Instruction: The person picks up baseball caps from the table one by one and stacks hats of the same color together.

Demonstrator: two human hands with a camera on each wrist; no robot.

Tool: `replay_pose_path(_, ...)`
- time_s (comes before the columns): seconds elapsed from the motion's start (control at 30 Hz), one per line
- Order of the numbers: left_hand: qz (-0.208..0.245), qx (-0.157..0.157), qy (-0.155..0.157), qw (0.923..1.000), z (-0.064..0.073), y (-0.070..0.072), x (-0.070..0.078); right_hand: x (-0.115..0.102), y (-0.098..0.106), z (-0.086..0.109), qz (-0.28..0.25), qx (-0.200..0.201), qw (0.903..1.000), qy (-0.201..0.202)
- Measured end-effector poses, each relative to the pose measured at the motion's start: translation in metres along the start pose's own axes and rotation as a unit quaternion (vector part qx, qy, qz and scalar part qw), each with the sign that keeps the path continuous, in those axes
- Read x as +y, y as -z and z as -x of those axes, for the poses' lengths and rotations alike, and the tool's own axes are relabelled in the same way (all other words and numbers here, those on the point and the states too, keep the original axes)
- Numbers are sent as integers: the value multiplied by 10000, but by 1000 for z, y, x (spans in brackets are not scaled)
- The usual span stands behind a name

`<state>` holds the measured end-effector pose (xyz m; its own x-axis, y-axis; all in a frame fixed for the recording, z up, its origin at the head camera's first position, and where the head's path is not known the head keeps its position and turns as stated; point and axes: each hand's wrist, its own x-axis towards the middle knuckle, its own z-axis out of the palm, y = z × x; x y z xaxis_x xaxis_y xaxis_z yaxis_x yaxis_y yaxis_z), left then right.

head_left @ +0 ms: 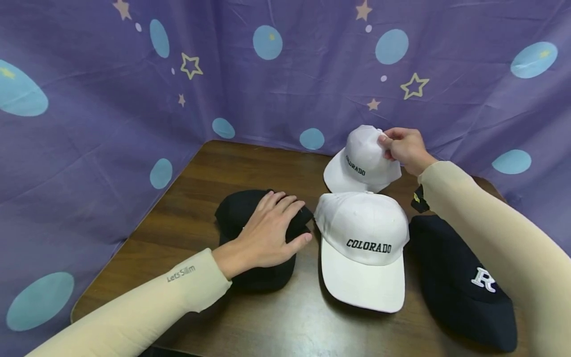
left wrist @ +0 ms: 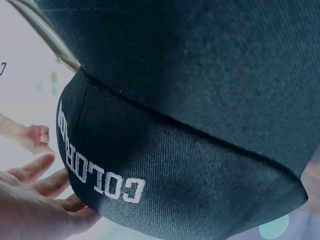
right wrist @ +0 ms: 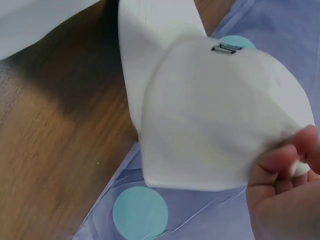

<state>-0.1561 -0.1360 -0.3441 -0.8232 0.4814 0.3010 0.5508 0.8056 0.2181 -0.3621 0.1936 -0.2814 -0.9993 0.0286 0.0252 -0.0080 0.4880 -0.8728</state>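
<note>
My left hand [head_left: 269,233] rests with its fingers extended on a black cap [head_left: 238,210] at the middle of the table. In the left wrist view, white COLORADO lettering shows on this black cap [left wrist: 165,170], beside the fingers. At the far side, my right hand [head_left: 406,148] pinches the crown of a white cap [head_left: 368,153] between thumb and fingers. That white cap [right wrist: 210,115] has dark lettering, and its brim points toward the left. Just in front of it lies a second white COLORADO cap [head_left: 372,223], brim facing me.
A dark cap with a white R [head_left: 484,280] lies at the right, partly under my right forearm. Beneath everything is a brown wooden table [head_left: 178,198]. Purple curtains [head_left: 285,89] with stars and blue ovals hang close behind and at the left.
</note>
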Motion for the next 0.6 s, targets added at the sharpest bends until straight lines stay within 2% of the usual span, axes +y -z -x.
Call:
replay_pose_path(0.3,-100,-10,28,9999,0,3,-4,-14,20,21,36,571,9966,598)
replay_pose_path(0.6,4,32,21,10000,1,6,-8,-44,46,46,-385,676,9919,1000)
